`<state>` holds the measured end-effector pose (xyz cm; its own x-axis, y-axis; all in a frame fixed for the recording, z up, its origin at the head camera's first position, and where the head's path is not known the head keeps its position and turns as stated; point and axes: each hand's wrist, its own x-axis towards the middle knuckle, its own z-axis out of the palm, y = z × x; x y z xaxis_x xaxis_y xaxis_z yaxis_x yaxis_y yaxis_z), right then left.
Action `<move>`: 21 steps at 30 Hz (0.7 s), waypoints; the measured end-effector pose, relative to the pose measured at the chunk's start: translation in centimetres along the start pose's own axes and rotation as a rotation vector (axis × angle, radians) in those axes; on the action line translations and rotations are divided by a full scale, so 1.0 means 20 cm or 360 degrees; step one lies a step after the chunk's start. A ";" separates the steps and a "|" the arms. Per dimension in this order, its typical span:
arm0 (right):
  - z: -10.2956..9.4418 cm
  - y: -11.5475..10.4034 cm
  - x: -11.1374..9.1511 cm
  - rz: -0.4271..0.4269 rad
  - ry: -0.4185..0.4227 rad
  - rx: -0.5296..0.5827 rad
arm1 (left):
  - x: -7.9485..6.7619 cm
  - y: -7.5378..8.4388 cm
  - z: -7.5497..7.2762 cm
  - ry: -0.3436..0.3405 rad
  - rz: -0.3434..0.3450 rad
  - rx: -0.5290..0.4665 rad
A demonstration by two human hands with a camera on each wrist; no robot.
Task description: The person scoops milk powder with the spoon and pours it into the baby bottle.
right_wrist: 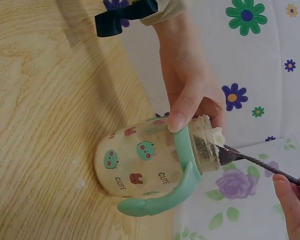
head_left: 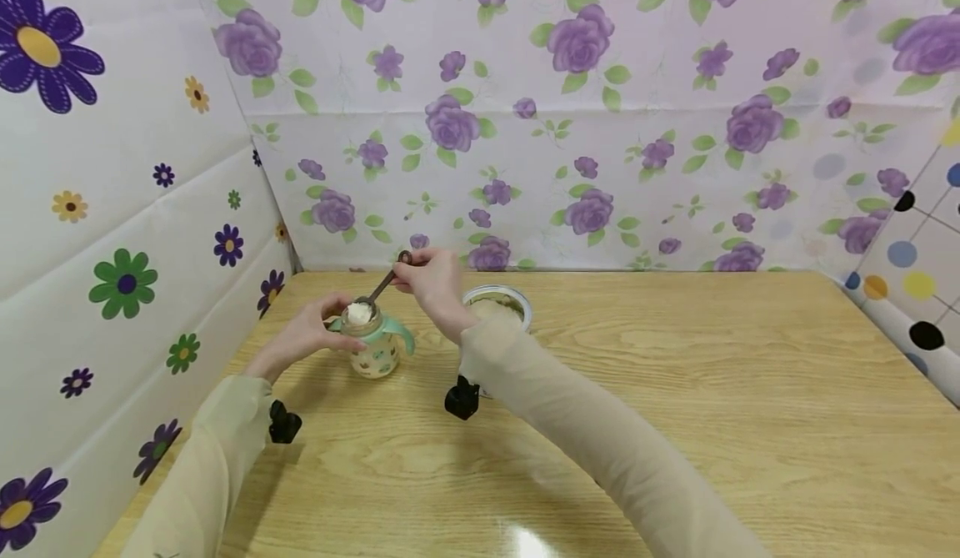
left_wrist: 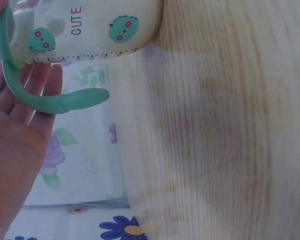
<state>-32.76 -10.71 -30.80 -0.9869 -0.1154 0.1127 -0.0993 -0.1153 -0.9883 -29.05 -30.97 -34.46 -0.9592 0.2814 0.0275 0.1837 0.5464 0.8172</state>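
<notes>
On the left part of the table stands a clear baby bottle [head_left: 375, 361] with mint-green handles and printed cartoon faces. My left hand [head_left: 318, 327] grips it around the collar, the thumb on the near side in the right wrist view [right_wrist: 190, 95]. My right hand [head_left: 437, 284] pinches the end of a dark spoon [head_left: 385, 283], tilted down into the bottle's open mouth. White powder [head_left: 360, 314] heaps at the mouth, with some on the rim [right_wrist: 206, 122]. The spoon's bowl is partly hidden by powder. Close up in the left wrist view, the bottle [left_wrist: 90, 30] shows measuring marks.
An open round can [head_left: 527, 306] holding pale powder stands behind my right forearm, which hides much of it. White specks [right_wrist: 80, 183] lie on the wooden table [head_left: 675, 374] near the bottle. Flower-patterned sheets [head_left: 525, 141] wall in the back and left.
</notes>
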 end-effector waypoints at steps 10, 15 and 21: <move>0.00 0.02 -0.02 -0.0142 -0.0116 -0.0131 | 0.01 0.02 -0.01 -0.0010 -0.0045 0.0053; -0.01 0.02 -0.03 -0.0201 -0.0186 -0.0140 | 0.02 0.02 -0.01 -0.0017 -0.0049 0.0059; -0.02 0.03 -0.04 -0.0255 -0.0264 -0.0162 | 0.01 0.02 -0.01 -0.0034 -0.0049 0.0051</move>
<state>-32.05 -10.36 -31.58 -0.9240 -0.2650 0.2759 -0.2736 -0.0463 -0.9607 -29.27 -30.82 -33.91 -0.9598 0.2806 -0.0101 0.1613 0.5802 0.7984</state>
